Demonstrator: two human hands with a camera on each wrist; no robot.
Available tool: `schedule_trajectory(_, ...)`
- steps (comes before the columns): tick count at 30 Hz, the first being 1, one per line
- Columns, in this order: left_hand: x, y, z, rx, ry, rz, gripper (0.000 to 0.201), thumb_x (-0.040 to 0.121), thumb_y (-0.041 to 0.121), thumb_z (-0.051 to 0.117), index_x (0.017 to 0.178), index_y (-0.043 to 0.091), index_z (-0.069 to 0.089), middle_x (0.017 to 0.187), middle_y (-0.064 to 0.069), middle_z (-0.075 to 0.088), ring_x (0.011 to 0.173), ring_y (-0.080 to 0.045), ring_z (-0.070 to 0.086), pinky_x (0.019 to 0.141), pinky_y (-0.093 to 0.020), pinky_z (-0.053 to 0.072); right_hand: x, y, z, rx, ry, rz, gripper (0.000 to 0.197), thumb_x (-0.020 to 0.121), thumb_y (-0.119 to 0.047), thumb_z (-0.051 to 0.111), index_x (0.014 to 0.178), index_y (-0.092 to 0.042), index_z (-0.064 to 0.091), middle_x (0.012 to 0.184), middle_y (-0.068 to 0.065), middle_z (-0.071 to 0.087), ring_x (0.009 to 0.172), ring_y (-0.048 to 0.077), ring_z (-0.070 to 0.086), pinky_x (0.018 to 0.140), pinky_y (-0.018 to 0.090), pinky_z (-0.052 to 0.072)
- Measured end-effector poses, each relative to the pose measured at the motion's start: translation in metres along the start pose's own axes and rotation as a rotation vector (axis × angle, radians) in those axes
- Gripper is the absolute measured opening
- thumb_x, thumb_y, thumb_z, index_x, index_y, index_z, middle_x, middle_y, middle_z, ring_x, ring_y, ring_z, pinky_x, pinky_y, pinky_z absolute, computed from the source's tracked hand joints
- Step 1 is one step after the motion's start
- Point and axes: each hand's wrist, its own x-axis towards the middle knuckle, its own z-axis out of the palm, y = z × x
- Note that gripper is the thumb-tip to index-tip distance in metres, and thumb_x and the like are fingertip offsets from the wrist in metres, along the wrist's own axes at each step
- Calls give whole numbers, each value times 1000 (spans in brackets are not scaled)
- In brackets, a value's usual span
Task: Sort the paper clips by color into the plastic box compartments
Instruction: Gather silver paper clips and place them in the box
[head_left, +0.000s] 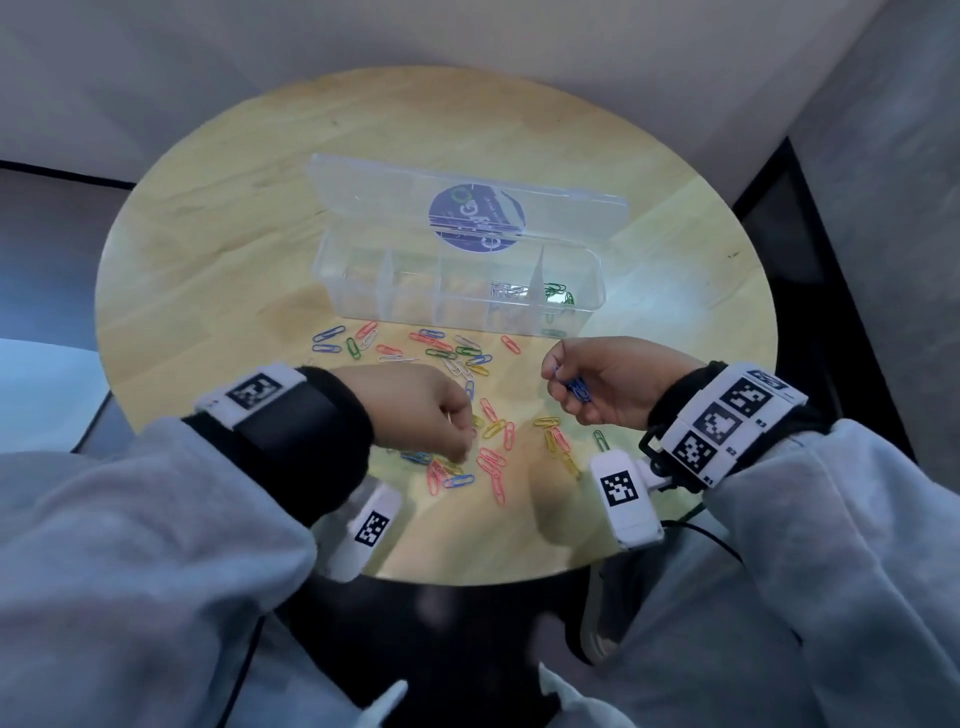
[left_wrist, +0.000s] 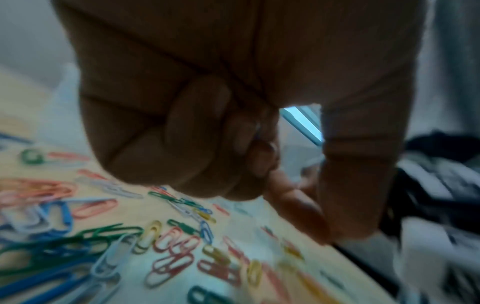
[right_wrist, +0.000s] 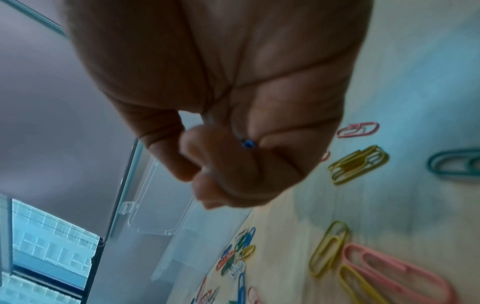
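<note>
A clear plastic box (head_left: 384, 304) stands open on the round wooden table (head_left: 234, 234), its lid tilted back. White clips (head_left: 503, 289) lie in one compartment and green clips (head_left: 558, 292) in the rightmost; the others look bare. Loose coloured paper clips (head_left: 493, 431) are scattered between the box and my hands. My right hand (head_left: 558, 387) hovers at the right, fingers curled round a bunch of blue clips (head_left: 577, 388), whose tip shows in the right wrist view (right_wrist: 248, 143). My left hand (head_left: 465, 447) reaches down into the pile, thumb and index pinched together (left_wrist: 324, 234); the clip there is mostly hidden.
The table's near edge (head_left: 467, 577) lies just below my wrists, with dark floor beyond. More loose clips (left_wrist: 171, 263) lie under my left hand, and yellow and pink clips (right_wrist: 358, 162) under my right. The box lid (right_wrist: 161, 205) rises beyond the right hand.
</note>
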Motion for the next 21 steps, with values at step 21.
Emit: schedule_trajectory(21,24,16,29,494,-74,8,9,85,24,63,77,22,58,85,-1,69,61,-10,50,44,-21,27,4,-2,6,-124,46,-46,17,92,-8,48,75,-11,50,57,1,46,40,9,40,35,17,30)
